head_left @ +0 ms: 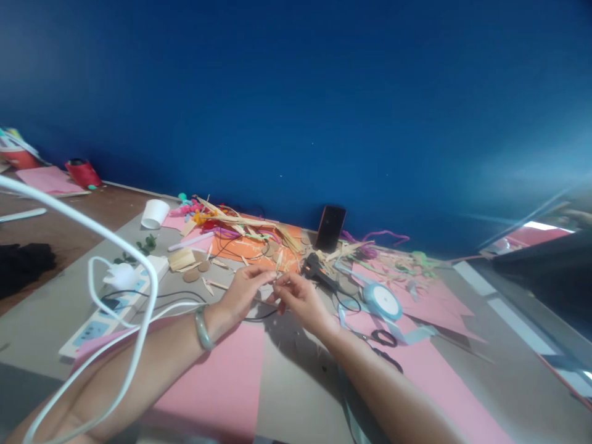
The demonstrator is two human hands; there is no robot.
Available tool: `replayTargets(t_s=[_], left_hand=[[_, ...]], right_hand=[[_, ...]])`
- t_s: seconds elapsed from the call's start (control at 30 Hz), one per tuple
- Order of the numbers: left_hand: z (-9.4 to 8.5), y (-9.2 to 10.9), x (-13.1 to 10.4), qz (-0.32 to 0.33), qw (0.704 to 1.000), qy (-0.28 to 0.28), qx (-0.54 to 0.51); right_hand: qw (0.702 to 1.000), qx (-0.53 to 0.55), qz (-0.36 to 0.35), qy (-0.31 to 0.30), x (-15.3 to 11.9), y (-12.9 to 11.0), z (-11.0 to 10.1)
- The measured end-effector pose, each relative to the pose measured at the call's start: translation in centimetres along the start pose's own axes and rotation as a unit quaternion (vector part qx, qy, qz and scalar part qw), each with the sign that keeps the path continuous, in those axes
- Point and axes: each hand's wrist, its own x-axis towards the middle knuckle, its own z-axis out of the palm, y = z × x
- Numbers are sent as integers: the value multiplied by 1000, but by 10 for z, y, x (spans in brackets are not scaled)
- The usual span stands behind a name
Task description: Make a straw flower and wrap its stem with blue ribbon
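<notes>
My left hand (pixel 245 291), with a pale green bangle (pixel 203 330) on its wrist, is at the middle of the table, its thumb and fingers pinched together. My right hand (pixel 298 299) meets it fingertip to fingertip, also pinched. Whatever lies between the fingertips is too small and blurred to make out. Just beyond the hands lies an orange sheet (pixel 252 250) with straw-like strips (pixel 245 221) and thin black cord over it. Pink paper (pixel 222 382) lies below the left forearm. Scissors (pixel 383 337) and a roll of light blue ribbon (pixel 383 301) lie right of the right hand.
A white cable (pixel 150 290) loops across the near left, over a power strip (pixel 99 327). A paper cup (pixel 155 213) stands at the back left. A dark phone (pixel 330 228) leans against the blue wall (pixel 296 111). More pink sheets (pixel 439 370) lie at the right.
</notes>
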Motion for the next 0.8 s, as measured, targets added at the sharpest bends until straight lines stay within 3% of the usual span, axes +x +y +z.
replayTargets(t_s=[0.33,0.8], left_hand=[[-2,-3,2,-23,999,3,-25],[0,0,0,2,1000,-5,7]], right_hand=[[1000,21,-8,-11,-2,-3,0],[1000,5,-7,12,-2,-3,2]])
